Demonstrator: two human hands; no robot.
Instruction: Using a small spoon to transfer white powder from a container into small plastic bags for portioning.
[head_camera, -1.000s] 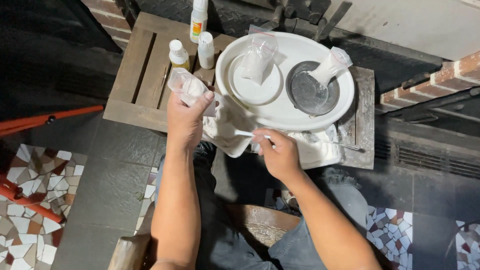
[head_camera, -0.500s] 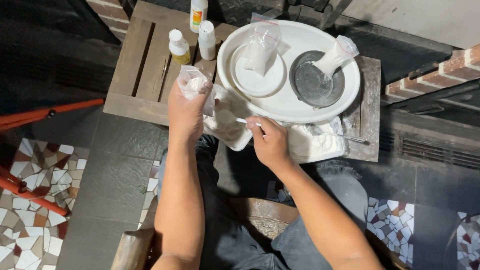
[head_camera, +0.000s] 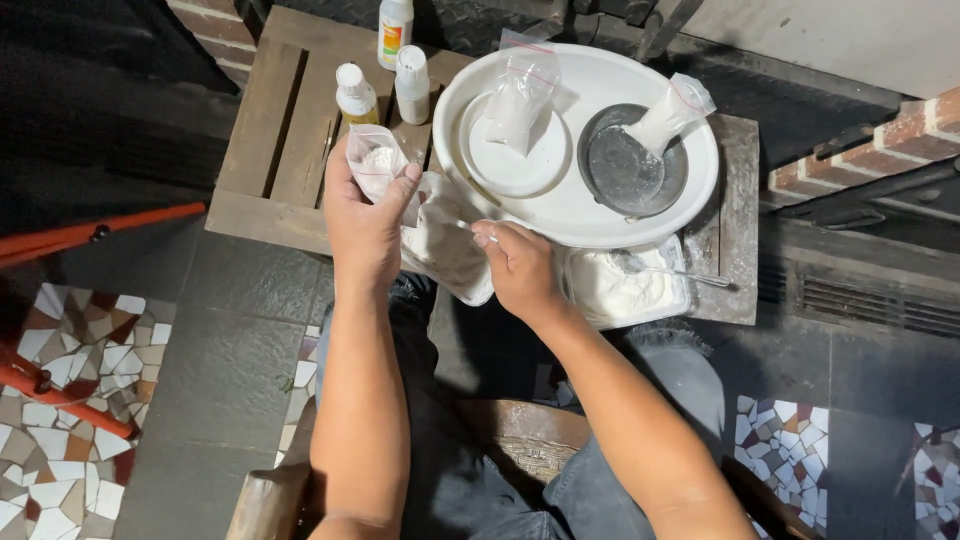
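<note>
Nearest the camera, the left hand (head_camera: 365, 215) is closed around a small clear plastic bag (head_camera: 375, 165) holding a little white powder, its mouth pinched open just over the near edge of the wooden tabletop (head_camera: 270, 150). The right hand (head_camera: 520, 270) is closed in a pinch on a thin spoon (head_camera: 450, 222), whose tip is pointed toward the bag's mouth. Below both hands a white tray (head_camera: 450, 260) dusted with powder is seen hanging past the near edge of the tabletop, and just to its right a second tray of white powder (head_camera: 625, 285) is set near the near right corner, with another spoon (head_camera: 670, 270) lying in it.

Spilling is judged the main risk: the bag's mouth is narrow and soft, so a small tilt of the spoon or a slackened pinch could send powder onto the dark floor (head_camera: 230, 340) or the lap. The overhanging tray could also be tipped if it is pressed by a wrist.

Farther back, a large white oval platter (head_camera: 575, 210) carries a white plate and a dark metal dish, each with a filled bag (head_camera: 520, 95) resting on it. Beyond the left hand, small capped bottles (head_camera: 355, 95) are stood toward the far edge; they could be knocked over by a careless reach across.
</note>
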